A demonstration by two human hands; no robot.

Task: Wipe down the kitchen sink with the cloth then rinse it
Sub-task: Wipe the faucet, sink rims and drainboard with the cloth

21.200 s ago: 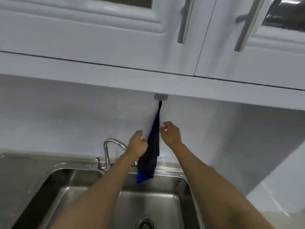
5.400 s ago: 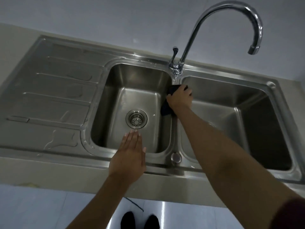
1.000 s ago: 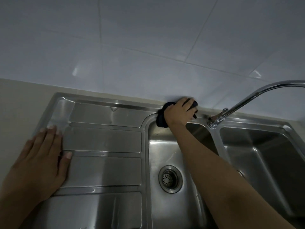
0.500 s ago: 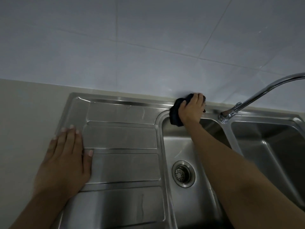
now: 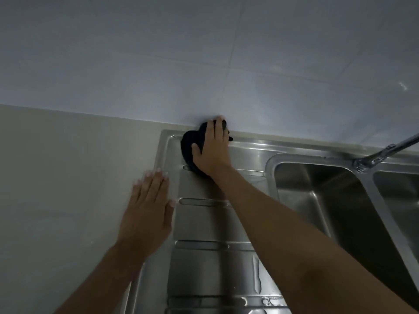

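Note:
The stainless steel sink [image 5: 226, 264] fills the lower right, with its ribbed drainboard on the left and a basin [image 5: 317, 193] to the right. A dark bunched cloth [image 5: 188, 143] lies on the far left corner of the drainboard, against the wall. My right hand [image 5: 213, 150] presses flat on the cloth, fingers reaching the wall edge. My left hand [image 5: 147, 211] rests flat with fingers spread on the drainboard's left rim and the counter, holding nothing.
A chrome tap [image 5: 381, 152] stands at the right edge behind the basins. A second basin [image 5: 401, 196] shows at the far right. A beige countertop [image 5: 68, 189] lies left of the sink. White wall tiles [image 5: 204, 64] rise behind. Water drops sit on the near drainboard.
My right hand slid the cloth left along the back rim, from behind the basin to the drainboard's far left corner. My left hand shifted to the drainboard's left rim.

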